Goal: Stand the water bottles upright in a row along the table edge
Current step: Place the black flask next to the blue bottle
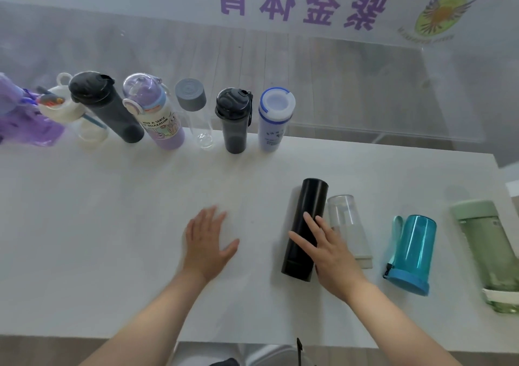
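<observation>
White table: left hand flat, empty; right hand spread (ungripped) on black bottle.

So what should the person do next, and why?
Probably close the right hand around the black bottle and lift it. It lies flat under those fingers, and the upright row ends at the blue-capped bottle.

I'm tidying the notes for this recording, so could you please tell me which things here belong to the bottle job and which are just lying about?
Part of the job:
- black bottle, lying down, right hand on it
- clear bottle, teal bottle, green bottle, lying down
- upright row at the far edge, ending in the lavender bottle
- left hand, flat on the table

Lying about:
- banner
</observation>
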A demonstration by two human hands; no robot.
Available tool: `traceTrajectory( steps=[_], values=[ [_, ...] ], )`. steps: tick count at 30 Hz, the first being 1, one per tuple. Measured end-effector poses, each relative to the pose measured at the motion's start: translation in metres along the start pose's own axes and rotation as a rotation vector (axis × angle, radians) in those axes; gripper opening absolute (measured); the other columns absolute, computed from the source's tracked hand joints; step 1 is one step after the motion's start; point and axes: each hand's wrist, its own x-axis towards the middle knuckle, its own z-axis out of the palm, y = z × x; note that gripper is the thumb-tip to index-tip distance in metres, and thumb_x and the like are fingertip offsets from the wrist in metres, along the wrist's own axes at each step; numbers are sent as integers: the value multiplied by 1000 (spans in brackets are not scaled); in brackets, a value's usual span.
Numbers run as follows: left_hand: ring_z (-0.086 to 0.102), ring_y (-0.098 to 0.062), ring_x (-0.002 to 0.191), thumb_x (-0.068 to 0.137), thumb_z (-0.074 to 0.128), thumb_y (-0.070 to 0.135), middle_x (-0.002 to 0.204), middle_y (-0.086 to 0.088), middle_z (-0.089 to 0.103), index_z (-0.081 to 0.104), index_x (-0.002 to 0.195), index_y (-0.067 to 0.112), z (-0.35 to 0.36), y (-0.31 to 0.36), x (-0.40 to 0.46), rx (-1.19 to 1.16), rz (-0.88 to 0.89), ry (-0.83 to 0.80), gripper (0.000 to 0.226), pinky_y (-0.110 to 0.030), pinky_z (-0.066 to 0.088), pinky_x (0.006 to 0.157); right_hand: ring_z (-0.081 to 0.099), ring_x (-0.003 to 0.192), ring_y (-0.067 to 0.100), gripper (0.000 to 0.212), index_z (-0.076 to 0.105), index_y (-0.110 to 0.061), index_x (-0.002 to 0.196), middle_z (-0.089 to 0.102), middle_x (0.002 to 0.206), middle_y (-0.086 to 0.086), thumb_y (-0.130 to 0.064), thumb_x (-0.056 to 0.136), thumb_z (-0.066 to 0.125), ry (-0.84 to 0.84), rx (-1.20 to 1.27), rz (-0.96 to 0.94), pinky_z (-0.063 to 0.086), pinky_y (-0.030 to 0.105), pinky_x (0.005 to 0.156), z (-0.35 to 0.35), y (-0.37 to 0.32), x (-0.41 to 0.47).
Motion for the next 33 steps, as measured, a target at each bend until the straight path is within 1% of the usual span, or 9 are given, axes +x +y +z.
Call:
traceTrajectory(
  steps=[4, 6, 10, 13, 19, 23, 26, 30, 33],
  values=[
    [42, -18, 132, 81, 54, 60, 143, 3, 48, 38, 142, 27, 5, 58, -16, -208, 382, -192, 72, -35, 28, 112, 24, 140, 36, 96, 43, -28, 142, 25, 157, 15, 9, 58, 70, 27, -22, -3, 50, 43, 93, 2, -4, 2],
    [37, -11, 133, 82, 61, 57, 146, 6, 43, 30, 147, 26, 5, 83, -23, -296, 414, -339, 78, -30, 28, 113, 28, 139, 36, 95, 44, -28, 141, 26, 157, 14, 6, 58, 73, 35, -32, -11, 52, 40, 88, 4, -2, 2],
    [36, 2, 126, 81, 70, 45, 149, 10, 34, 23, 148, 28, 5, 97, -29, -442, 326, -393, 84, -18, 29, 110, 34, 136, 37, 91, 44, -30, 141, 24, 157, 10, 4, 62, 74, 84, -4, -17, 56, 34, 76, 6, 3, 1],
    [41, 5, 117, 80, 73, 37, 144, 10, 34, 22, 145, 37, 2, 102, -33, -530, 286, -364, 82, -14, 34, 105, 30, 136, 37, 86, 41, -32, 141, 24, 157, 9, -5, 67, 78, 126, 51, 2, 57, 36, 78, 4, 0, 3],
    [41, 0, 127, 79, 73, 27, 137, 14, 37, 35, 140, 39, -21, 110, -33, -696, 271, -244, 73, -21, 40, 104, 19, 145, 30, 77, 33, -38, 144, 18, 160, 2, -24, 81, 74, 213, 303, 51, 46, 42, 98, -12, -4, -1],
    [47, -7, 124, 77, 72, 32, 133, 13, 44, 42, 137, 33, -39, 123, -31, -743, 274, -173, 66, -26, 45, 99, 24, 141, 23, 78, 31, -40, 146, 23, 158, 1, -34, 81, 74, 256, 434, 107, 41, 39, 106, -27, -5, -6],
    [52, -7, 114, 78, 69, 35, 127, 14, 49, 43, 130, 40, -54, 136, -26, -745, 284, -113, 58, -23, 46, 94, 28, 138, 16, 79, 28, -41, 146, 26, 157, -4, -43, 80, 72, 266, 509, 155, 34, 34, 110, -39, -6, -8],
    [51, -9, 119, 81, 62, 43, 127, 10, 53, 43, 129, 41, -76, 152, -16, -737, 334, -83, 51, -18, 42, 95, 40, 128, 3, 77, 32, -40, 143, 41, 144, -16, -55, 77, 68, 286, 658, 193, 40, 28, 105, -55, -4, -10],
    [48, -12, 125, 83, 65, 40, 131, 9, 52, 42, 135, 35, -86, 161, -8, -729, 395, -130, 57, -20, 42, 99, 47, 116, -6, 63, 34, -56, 132, 47, 126, -31, -57, 78, 67, 256, 813, 185, 46, 22, 94, -70, -5, -11]
  ],
)
